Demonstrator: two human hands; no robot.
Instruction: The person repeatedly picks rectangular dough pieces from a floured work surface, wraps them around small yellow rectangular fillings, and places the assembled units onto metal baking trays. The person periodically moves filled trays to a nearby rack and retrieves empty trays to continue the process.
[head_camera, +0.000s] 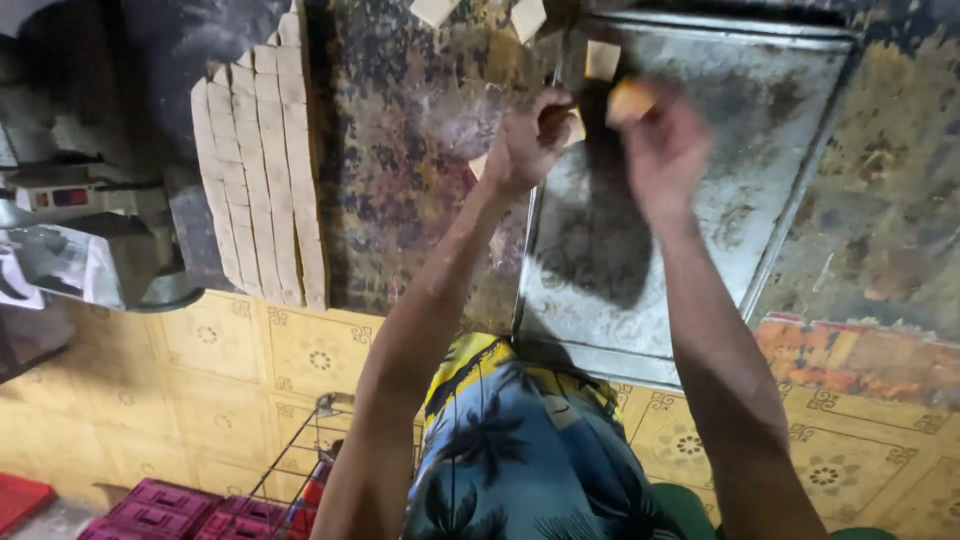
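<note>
A: What is nearest to the camera?

B: The person's own body, in a shirt with a palm-tree print (520, 450). Below it is a floor of yellow patterned tiles (200, 380), with a wire rack (300, 450) and purple crates (170, 505) at the lower left.

A: And further out?

B: Both forearms reach over the near edge of the worktop (400, 200), which is dark and mottled. A metal baking tray (760, 150) lies on its right part, tilted a little, almost bare and dusty with flour.

A: What are the hands doing?

B: The left hand (530, 140) is at the left edge of the tray, fingers curled around something small; I cannot tell exactly what. The right hand (660, 150) is over the tray, blurred, and it pinches a small pale yellow piece of dough (630, 100) at its fingertips.

A: Where does this piece lie from the hands?

B: On the far side of the right hand, toward the far edge of the tray. The two hands are close together, and the right one is nearer to it. One square piece (602, 60) already sits near the tray's far left corner, just beyond the fingers.

A: Anything else?

B: Rows of cut dough strips (260, 170) lie at the left part of the worktop, long axis running near to far. Two loose pieces (480, 15) are at the far edge. A grey machine (90, 200) stands at the left.
</note>
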